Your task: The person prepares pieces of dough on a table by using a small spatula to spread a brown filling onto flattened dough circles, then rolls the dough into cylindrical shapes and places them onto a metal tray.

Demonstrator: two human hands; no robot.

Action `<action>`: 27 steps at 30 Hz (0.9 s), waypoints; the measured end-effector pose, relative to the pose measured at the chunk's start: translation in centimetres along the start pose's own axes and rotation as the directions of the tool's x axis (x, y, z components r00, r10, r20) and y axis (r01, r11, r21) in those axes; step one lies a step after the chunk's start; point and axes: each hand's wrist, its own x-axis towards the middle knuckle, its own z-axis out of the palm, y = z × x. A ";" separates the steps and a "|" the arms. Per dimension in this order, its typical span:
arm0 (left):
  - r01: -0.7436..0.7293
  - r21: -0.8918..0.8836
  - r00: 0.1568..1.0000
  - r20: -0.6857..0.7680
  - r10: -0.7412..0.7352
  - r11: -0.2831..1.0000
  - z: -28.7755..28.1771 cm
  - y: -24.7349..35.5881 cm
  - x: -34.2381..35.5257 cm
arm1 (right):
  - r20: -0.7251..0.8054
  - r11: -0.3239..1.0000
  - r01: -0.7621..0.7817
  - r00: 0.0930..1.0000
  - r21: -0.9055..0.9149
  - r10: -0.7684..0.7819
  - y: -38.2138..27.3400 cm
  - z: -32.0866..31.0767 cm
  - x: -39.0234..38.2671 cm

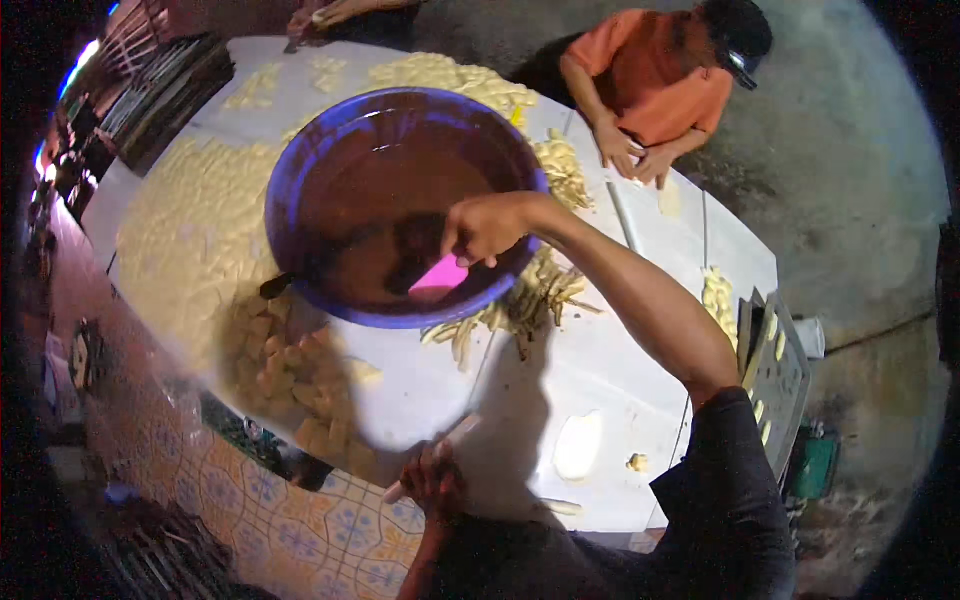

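Observation:
My right hand [490, 230] reaches over a wide blue-purple basin [285, 235] and grips a pink scraper [440, 276]. The scraper's lower edge meets the smooth brown paste [385, 185] in the basin. Low in the picture, in shadow, my left hand [435, 482] is closed around a slim rolling pin [462, 430], held slanting at the near edge of the table. To the right lies a flat oval of pale dough [579, 446] on the white tabletop, with a small lump of paste [637, 462] beside it.
Many pale dough pieces [190, 220] cover the table's left side. Brownish strips [540, 295] lie against the basin. Across the table, a person in orange [650, 80] presses dough near a rod [622, 216]. A metal tray [785, 375] stands at the right edge.

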 end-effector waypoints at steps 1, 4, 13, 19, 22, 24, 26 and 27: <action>-0.018 -0.001 1.000 -0.009 0.018 1.000 -0.2 -0.2 0.0 | 0.009 0.993 -0.096 0.995 -0.066 0.097 -0.5 -0.4 -0.4; -0.066 0.178 0.997 -0.025 0.071 0.982 0.5 0.9 0.8 | -0.271 0.830 -0.323 0.938 -0.455 0.217 1.1 1.0 -1.2; -0.057 0.126 0.978 -0.192 0.080 0.990 0.2 1.8 2.0 | -0.019 0.960 -0.130 0.990 0.246 0.139 0.8 2.5 -9.0; -0.029 0.138 0.998 -0.059 0.038 0.990 -0.8 1.4 1.8 | -0.221 0.880 0.000 0.968 0.476 0.119 0.5 17.9 -21.1; -0.059 0.148 0.996 -0.050 0.067 0.987 -1.9 1.2 2.1 | -0.573 0.951 0.029 0.804 0.308 0.160 -0.3 32.8 -24.2; -0.087 0.160 0.994 -0.057 0.097 0.983 -0.3 2.6 2.5 | -0.537 0.833 -0.367 0.641 0.413 0.548 -3.0 40.8 -25.8; -0.117 0.161 0.993 -0.009 0.120 0.980 -1.1 2.6 2.7 | -0.736 0.846 -0.365 0.430 0.388 0.523 -3.2 47.8 -23.6; -0.097 0.134 0.995 0.022 0.094 0.986 -0.8 1.8 2.2 | -0.713 0.823 -0.430 0.437 0.371 0.549 -3.2 49.4 -22.5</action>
